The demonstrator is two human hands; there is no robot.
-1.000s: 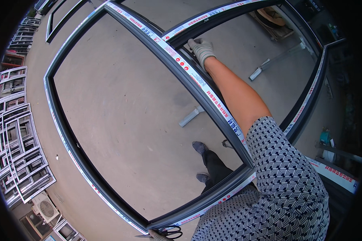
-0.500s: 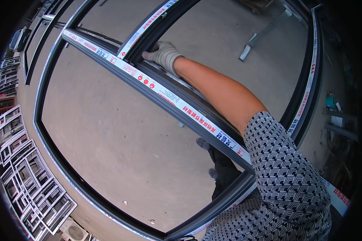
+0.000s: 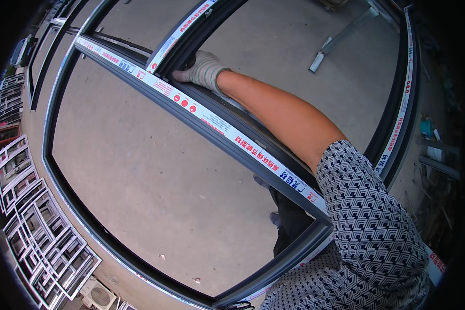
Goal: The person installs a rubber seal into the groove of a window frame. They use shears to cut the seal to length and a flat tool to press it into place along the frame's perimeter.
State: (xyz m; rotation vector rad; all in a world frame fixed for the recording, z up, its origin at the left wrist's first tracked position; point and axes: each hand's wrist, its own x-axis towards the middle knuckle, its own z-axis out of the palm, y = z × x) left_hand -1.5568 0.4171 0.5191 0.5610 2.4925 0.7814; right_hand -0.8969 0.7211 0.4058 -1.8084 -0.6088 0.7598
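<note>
A large dark-grey aluminium window frame (image 3: 204,138), with printed protective film along its bars, spreads across the view. My right hand (image 3: 205,70) wears a pale striped knit glove and reaches in from the lower right. It is at the inner corner where the short upright bar (image 3: 183,32) meets the long crossbar. Its fingers are curled, with the fingertips against the dark inner edge. A small dark spot shows between thumb and fingers; what it is, I cannot make out. My left hand is out of view.
Through the openings shows a grey concrete floor (image 3: 139,155) with a metal profile piece (image 3: 318,61) on it. Stacked white frames (image 3: 46,237) and an air-conditioner unit (image 3: 97,294) stand at lower left. Metal offcuts (image 3: 439,155) lie at right. My shoes (image 3: 275,219) show through the frame.
My right hand has shifted slightly left, closer into the corner, and its grip has turned a little. The frame appears slightly shifted in view.
</note>
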